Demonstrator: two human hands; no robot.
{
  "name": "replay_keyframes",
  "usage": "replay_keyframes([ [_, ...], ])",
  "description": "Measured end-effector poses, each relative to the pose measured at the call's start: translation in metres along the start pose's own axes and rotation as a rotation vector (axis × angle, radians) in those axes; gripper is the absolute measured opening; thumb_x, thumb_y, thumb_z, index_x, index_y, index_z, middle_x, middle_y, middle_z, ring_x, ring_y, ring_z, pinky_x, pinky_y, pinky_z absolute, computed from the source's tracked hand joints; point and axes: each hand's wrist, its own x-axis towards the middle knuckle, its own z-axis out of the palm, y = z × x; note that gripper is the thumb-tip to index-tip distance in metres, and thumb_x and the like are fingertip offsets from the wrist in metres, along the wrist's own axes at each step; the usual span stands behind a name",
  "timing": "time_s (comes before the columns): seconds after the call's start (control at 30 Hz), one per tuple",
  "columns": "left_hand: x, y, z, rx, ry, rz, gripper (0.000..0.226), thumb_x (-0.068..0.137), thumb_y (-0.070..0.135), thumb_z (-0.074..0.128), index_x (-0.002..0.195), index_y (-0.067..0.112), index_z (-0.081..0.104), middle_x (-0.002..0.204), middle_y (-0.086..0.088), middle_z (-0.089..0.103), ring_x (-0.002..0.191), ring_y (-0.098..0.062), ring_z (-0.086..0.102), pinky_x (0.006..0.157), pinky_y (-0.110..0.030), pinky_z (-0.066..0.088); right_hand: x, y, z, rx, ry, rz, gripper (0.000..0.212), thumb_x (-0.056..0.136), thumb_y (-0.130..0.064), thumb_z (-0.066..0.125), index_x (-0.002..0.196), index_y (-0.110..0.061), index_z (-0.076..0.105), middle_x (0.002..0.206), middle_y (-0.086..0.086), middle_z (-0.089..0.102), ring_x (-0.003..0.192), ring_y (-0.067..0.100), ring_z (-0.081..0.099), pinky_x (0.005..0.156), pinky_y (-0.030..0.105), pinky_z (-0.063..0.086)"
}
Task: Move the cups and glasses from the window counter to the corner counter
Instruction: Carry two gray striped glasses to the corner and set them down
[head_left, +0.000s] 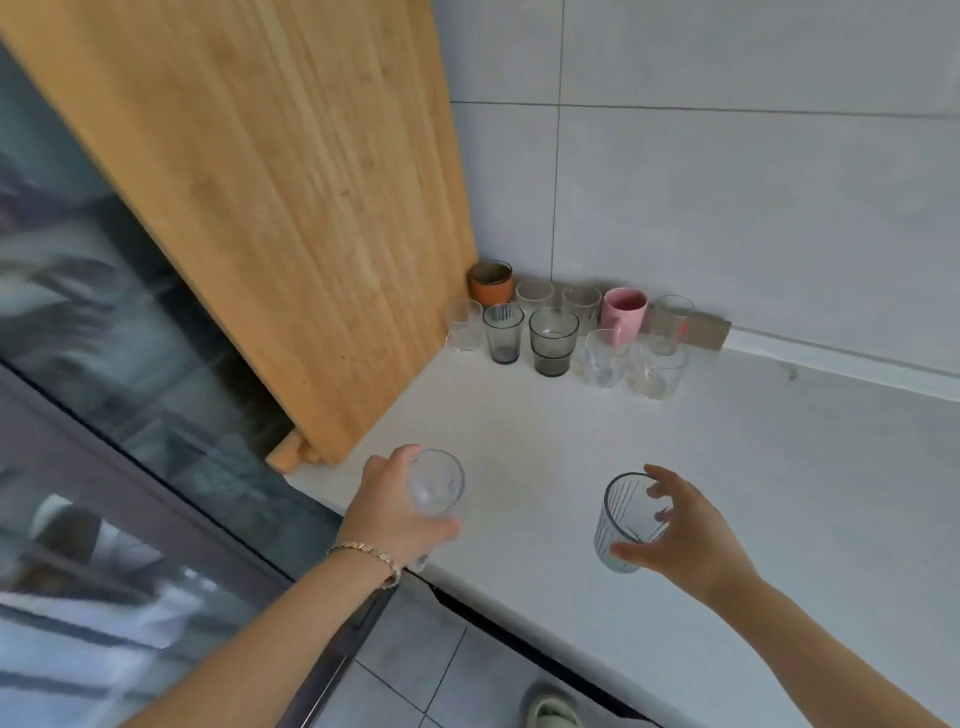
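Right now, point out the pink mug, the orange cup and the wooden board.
pink mug (623, 314): head view, on its outer side wall.
orange cup (491, 289): head view, on its orange body.
wooden board (270, 197): head view, on its broad face.

We see a white counter (649, 467) with a cluster of glasses (553, 340), a pink mug (623, 314) and an orange cup (491, 283) in its corner.

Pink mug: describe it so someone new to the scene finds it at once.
Look where the leaning wooden board meets the tiled wall; a cluster of cups and glasses stands in that corner of the white counter. In the back row, right of centre, is the pink mug. It is the only opaque pink piece; its nearest neighbours are clear or smoky glass.
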Motion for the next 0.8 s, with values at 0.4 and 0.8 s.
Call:
replay_keyframes([
  [0.4,0.197,-0.012,-0.007,0.038,0.031,-0.087,0.086,0.06,0.026,0.081,0.135,0.021,0.04,0.132,-0.007,0.043,0.12,-0.023,0.049,0.095,-0.031,0.047,0.147,-0.068,0.032,-0.02,-0.087,0.018,0.095,0.058,-0.025,0.087,0.139,-0.024,0.036,0.111,-0.009,0.044,0.096,0.012,0.05,0.09,0.025,0.045],
  [0.8,0.338,-0.031,0.02,0.086,-0.07,0.016,0.079,0.064,0.017,0.077,0.133,0.023,0.04,0.122,-0.007,0.044,0.115,-0.026,0.05,0.088,-0.031,0.046,0.233,-0.133,0.111,0.017,0.039,0.132,0.094,0.063,-0.031,0.084,0.141,-0.025,0.032,0.134,-0.004,0.046,0.119,0.014,0.05,0.098,0.027,0.044],
])
